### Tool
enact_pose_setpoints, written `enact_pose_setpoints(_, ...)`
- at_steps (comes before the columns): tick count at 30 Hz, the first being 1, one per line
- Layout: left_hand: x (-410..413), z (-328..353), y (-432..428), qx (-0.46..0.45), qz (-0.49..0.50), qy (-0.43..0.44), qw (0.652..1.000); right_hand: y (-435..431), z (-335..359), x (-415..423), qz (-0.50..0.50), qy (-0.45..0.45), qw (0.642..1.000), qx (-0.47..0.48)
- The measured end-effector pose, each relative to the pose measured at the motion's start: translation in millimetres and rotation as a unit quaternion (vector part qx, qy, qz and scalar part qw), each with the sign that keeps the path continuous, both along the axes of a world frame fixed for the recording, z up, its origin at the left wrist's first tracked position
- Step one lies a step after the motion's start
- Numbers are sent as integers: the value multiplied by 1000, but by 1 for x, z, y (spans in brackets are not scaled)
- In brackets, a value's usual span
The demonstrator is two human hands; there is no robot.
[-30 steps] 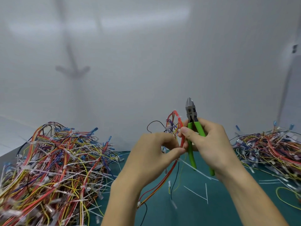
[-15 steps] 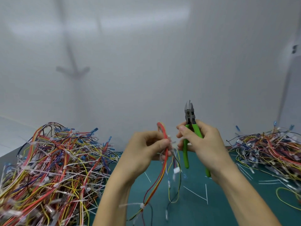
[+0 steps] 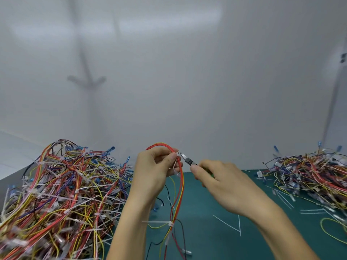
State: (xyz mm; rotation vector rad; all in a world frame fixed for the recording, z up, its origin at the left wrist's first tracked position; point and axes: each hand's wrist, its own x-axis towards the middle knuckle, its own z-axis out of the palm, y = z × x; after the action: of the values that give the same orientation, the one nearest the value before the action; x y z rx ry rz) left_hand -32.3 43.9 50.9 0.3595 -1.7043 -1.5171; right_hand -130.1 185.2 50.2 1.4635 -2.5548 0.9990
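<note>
cutters [image 3: 188, 161]: swung down from nose-up half a second ago to lie nearly level, with the nose pointing left at the bundle; the green handles are mostly hidden in the palm.
right hand [image 3: 223, 182]: fingers curled round the cutters' handles, forefinger laid along the top towards the nose.
left hand [image 3: 154, 169]: risen a little; fingers and thumb pinch the top of the loop, just beside the nose.
harness [image 3: 181, 184]: red, orange and yellow wires held up over the worktop [image 3: 216, 241], between the two heaps; its tail hangs down past a second tie [image 3: 170, 223].
cable tie [image 3: 177, 154]: white, wrapped round the loop right at the left thumb; whether the blades already straddle it cannot be told.
step in hand: likely snipping this tie. Only the strap should go between the blades, with the wires kept clear and the loop held steady.
risk: nicked insulation if a red wire slips into the bite.
surroundings: left heap [image 3: 56, 194] and right heap [image 3: 309, 175] of tangled wires; cut tails [image 3: 227, 223] lie on the worktop.
</note>
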Motion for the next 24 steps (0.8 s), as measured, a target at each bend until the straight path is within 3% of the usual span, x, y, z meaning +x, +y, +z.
enact_pose_setpoints(12, 0, 5, 6, -61, 10, -34, 998, 3, 5, 3, -27, 53, 998, 7)
enact_pose_setpoints(24, -3, 2, 5, -101, 16, -40, 994, 2, 4, 0, -11, 14, 1000, -6)
